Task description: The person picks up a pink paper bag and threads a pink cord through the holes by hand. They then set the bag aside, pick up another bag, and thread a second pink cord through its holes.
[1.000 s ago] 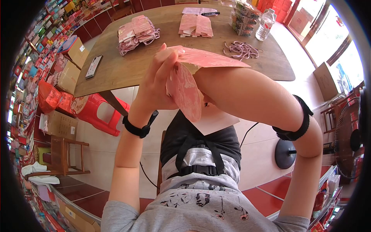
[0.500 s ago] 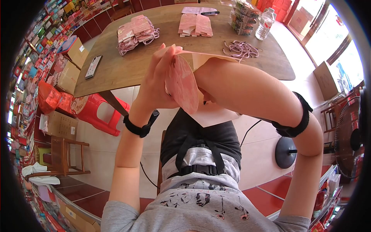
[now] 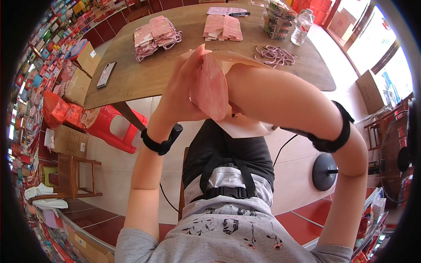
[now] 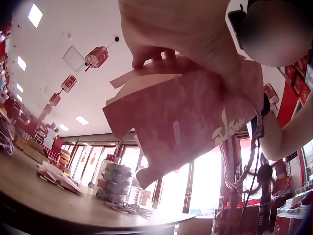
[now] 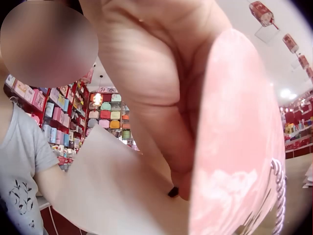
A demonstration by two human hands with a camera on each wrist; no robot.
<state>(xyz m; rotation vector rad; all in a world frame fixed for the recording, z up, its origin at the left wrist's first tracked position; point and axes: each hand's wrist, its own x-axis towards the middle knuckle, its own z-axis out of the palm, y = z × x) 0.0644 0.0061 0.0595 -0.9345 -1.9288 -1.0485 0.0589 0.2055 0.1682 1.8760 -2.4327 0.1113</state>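
A pink patterned card piece with pale inner sides (image 3: 209,90) is held up in front of the body. My left hand (image 3: 177,90) grips its left side, fingers over the upper edge. The left wrist view shows that hand (image 4: 181,34) across the top of the folded card (image 4: 171,122), with a twisted lilac cord (image 4: 229,164) hanging from it. In the right wrist view my right hand (image 5: 151,68) reaches between the card's panels (image 5: 234,132) with bent fingers, a small dark thing (image 5: 173,191) at one fingertip. Its hold is partly hidden.
On the wooden table (image 3: 127,83) lie two piles of pink card pieces (image 3: 155,37) (image 3: 222,27), loose lilac cords (image 3: 276,55), a pen (image 3: 239,14) and a narrow box (image 3: 106,74). Stacked packs (image 3: 278,19) and a bottle (image 3: 301,27) stand at the back right.
The card's lower pale panel has risen, and the rounded pink flap has shifted up a little. Both hands stay at the card; the right forearm has moved slightly.
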